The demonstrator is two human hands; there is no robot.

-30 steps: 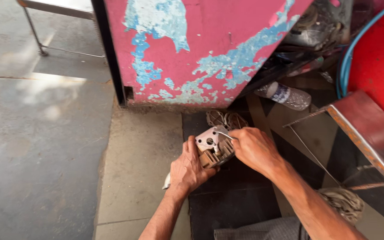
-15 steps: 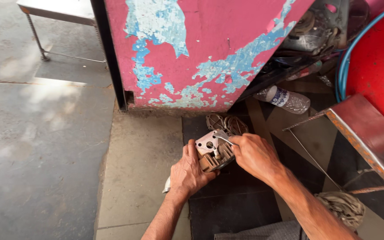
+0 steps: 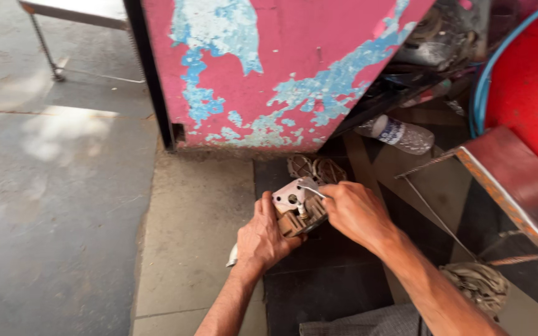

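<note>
My left hand (image 3: 261,238) grips a small metal part (image 3: 295,208) with a pale flat plate and rusty brown lugs, holding it down on a dark mat (image 3: 325,274). My right hand (image 3: 355,213) is closed around a thin metal tool (image 3: 309,188) whose tip rests on the plate of the part. A bit of white cloth or paper (image 3: 233,255) sticks out under my left palm. Two round rusty coil-like pieces (image 3: 316,168) lie just beyond the part.
A large pink panel with peeling blue patches (image 3: 269,68) stands ahead. A clear plastic bottle (image 3: 400,134) lies to the right, with a red box edge (image 3: 518,186) and a red drum (image 3: 530,81) beyond it. A dirty rag (image 3: 477,283) lies at lower right. Concrete floor (image 3: 57,205) spreads left.
The view has shifted slightly. Both hands stay on the metal part, with the tool's tip moving only a little on the plate.
</note>
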